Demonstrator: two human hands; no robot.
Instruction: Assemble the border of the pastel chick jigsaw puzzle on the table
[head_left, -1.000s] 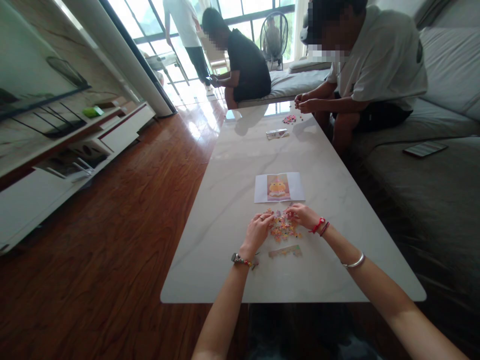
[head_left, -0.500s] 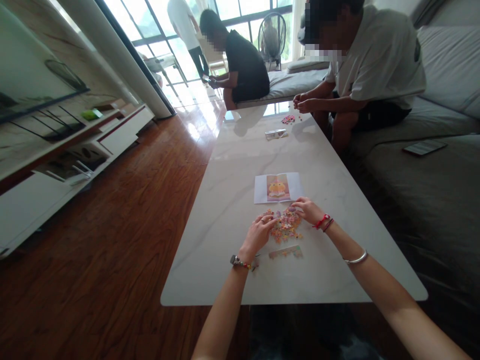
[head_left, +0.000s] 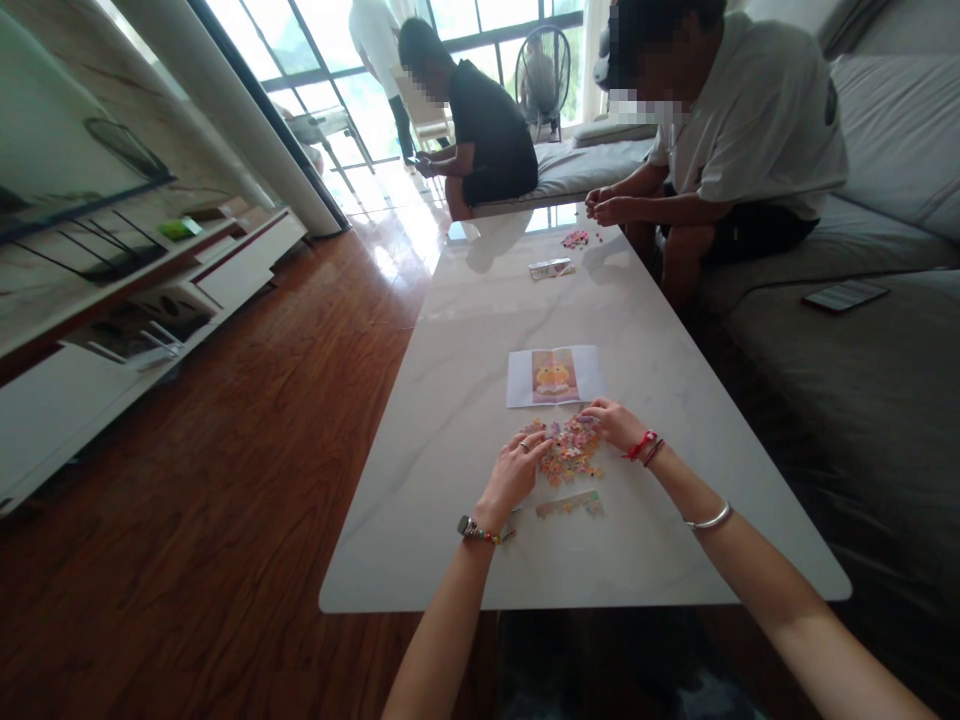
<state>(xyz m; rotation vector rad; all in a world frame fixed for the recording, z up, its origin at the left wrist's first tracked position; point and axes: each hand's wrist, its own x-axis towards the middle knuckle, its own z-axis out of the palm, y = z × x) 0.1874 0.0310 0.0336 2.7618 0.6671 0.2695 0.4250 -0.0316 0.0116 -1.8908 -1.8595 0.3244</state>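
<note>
A pile of small orange, pink and purple jigsaw puzzle pieces (head_left: 571, 455) lies on the white marble-look table (head_left: 420, 470). My left hand (head_left: 514, 468) rests at the pile's left side, fingers stretched out over the pieces. On the pile's upper right, my right hand (head_left: 613, 425) has its fingertips pinched together among purple pieces; the piece between them is mostly hidden. Nearer to me lies a joined strip of puzzle pieces (head_left: 568, 504) with a straight upper edge. Beyond the pile is a creased paper sheet (head_left: 517, 380) with a printed picture of a yellow-orange character.
A folded white packet (head_left: 551, 268) and another pile of pink pieces (head_left: 575, 239) lie farther along the table. A person in a white shirt (head_left: 765, 120) sits on the grey sofa (head_left: 862, 240) at right, near a phone or tablet (head_left: 846, 295). Another person in black (head_left: 491, 130) sits beyond.
My hands have hardly moved; the left fingers shift slightly over the pile. The whole view drifts a little. The standing person at the back has moved slightly right.
</note>
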